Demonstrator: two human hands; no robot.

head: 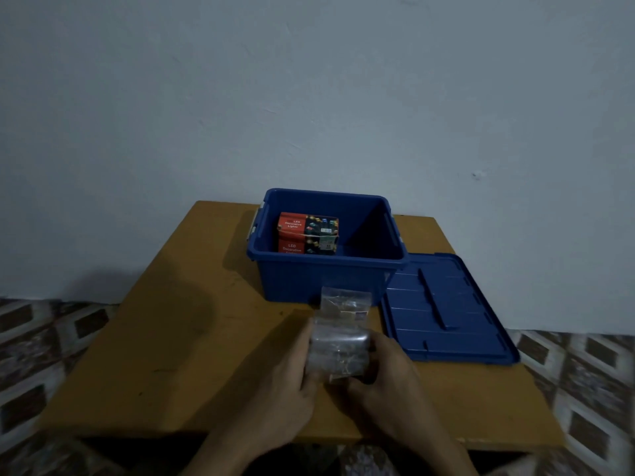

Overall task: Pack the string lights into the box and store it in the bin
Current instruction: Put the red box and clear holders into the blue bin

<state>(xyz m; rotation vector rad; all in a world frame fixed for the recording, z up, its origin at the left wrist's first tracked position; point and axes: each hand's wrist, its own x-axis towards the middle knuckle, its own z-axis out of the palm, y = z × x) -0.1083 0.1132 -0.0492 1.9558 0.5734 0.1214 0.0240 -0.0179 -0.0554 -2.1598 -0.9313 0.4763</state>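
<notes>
Both hands are in at the lower centre of the frame, over the near part of the wooden table (171,338); between them sits the packet of string lights (338,352), a clear, shiny plastic wrap with the wire bundled inside, too blurred to pick out any bulbs; the left hand (285,383) comes in from the left side of it, fingers curled around that edge, thumb side up against the plastic; the right hand (388,383) mirrors it on the right, fingers wrapped round the packet's lower right corner, so the bundle is gripped from both sides with its middle bare between the fingertips; the packet's top end sticks up past the fingers, free of them, reaching in front of the bin's near wall; the blue bin (323,280) stands open at the centre of the frame, towards the table's far edge; inside it, on the left, there's the box (307,231), red and dark, printed "LED Decorative Lights"; the bin's blue lid (446,310) lies flat on the table at right of centre, just beside the bin; a pale wall (309,97) fills the upper frame; patterned floor tiles (41,338) show at the lower left and right.
</notes>
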